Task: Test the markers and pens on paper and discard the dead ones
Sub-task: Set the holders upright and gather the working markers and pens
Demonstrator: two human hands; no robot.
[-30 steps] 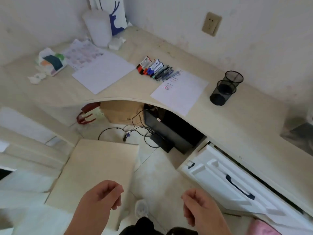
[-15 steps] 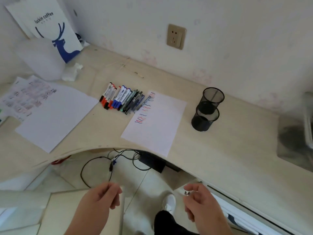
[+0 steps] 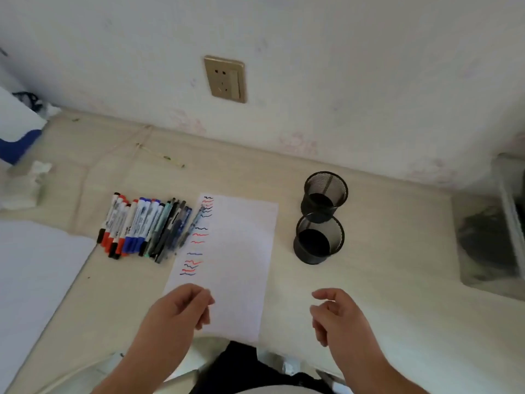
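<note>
The surface (image 3: pixel 369 280) is carrying everything relevant, and the paper (image 3: pixel 241 265) is serving as the landmark for what follows. The paper is lying flat with its long axis running away from the person, its near edge reaching the surface's front edge. A column of red, blue and black squiggles is running down its left margin.

The pens (image 3: pixel 145 226), a row of markers and slimmer pens, are lying just left of the paper's far half, side by side. Their long axes are running roughly parallel to the paper's long edge, leaning slightly to the right at the far end. The rightmost pen is touching or overlapping the paper's left edge.

Two cups (image 3: pixel 321 220), black mesh, are standing upright right of the paper, one behind the other and touching; both are looking empty.

The left hand (image 3: pixel 181 308) is hovering over the paper's near left corner, fingers loosely curled, holding nothing. The right hand (image 3: pixel 338 314) is hovering right of the paper's near end, fingers loosely curled, likewise holding nothing.

Judgement: the pens are lying ahead and left of both hands, and the left hand is the nearer. A reach from it would be running forward and slightly left, meeting the pens close to end-on at their near tips. The right hand would be crossing the whole paper to get there. No discard place is identifiable beyond the cups.
</note>
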